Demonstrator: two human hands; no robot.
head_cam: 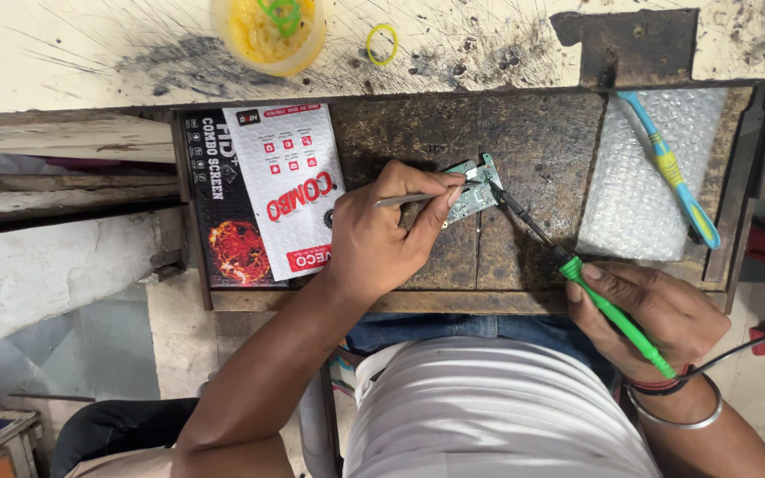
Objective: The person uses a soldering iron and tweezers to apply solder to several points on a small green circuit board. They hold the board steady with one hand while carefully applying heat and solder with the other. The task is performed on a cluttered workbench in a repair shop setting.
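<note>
The left hand (pixel 382 235) pinches thin tweezers (pixel 413 198) shut on the little green board (pixel 475 188) just past its fingers. The right hand (pixel 657 319) is closed around a green soldering iron (pixel 617 319), with its tip touching the board. If the tweezers slip, the board could slide and the hot tip might burn a finger.

Counting now: two hands at work, the left hand (pixel 382 232) and the right hand (pixel 652 317). One circuit board (pixel 474 190), one pair of tweezers (pixel 413 199), one green soldering iron (pixel 591 288). One toothbrush (pixel 673 173), one sheet of bubble wrap (pixel 635 190), one printed box (pixel 263 195), one yellow cup (pixel 269 31), two rubber bands (pixel 381 42).
</note>
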